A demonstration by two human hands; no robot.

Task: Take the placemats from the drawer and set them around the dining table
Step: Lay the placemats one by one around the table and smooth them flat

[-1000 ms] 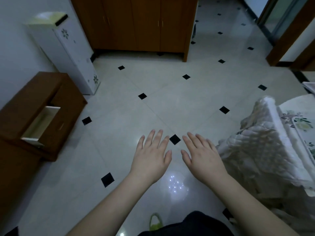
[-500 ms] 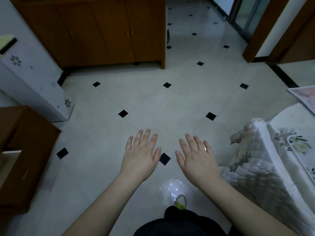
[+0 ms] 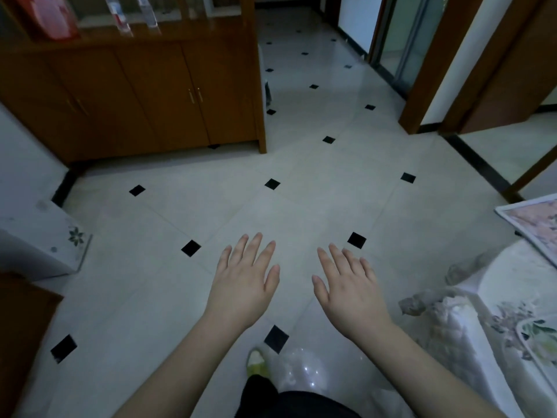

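My left hand [image 3: 244, 279] and my right hand [image 3: 349, 288] are held out side by side over the tiled floor, palms down, fingers straight and spread, holding nothing. At the right edge lies a floral placemat [image 3: 533, 224] on the dining table, which is covered by a white quilted floral cloth [image 3: 482, 327]. Another floral mat [image 3: 539, 336] shows at the lower right on that table. The brown drawer unit [image 3: 21, 327] is only a corner at the lower left; its drawer is out of view.
A wooden cabinet [image 3: 144, 95] with shelves stands at the back left. A white floral-printed box [image 3: 42, 245] sits at the left wall. Door frames [image 3: 428, 73] and a hallway lie at the back right. My foot in a yellow-green slipper [image 3: 256, 362] is below the hands.
The view has swung to the right: the drawer unit slid out of the left edge and the table's far placemat came in. Both hands stay open and empty.
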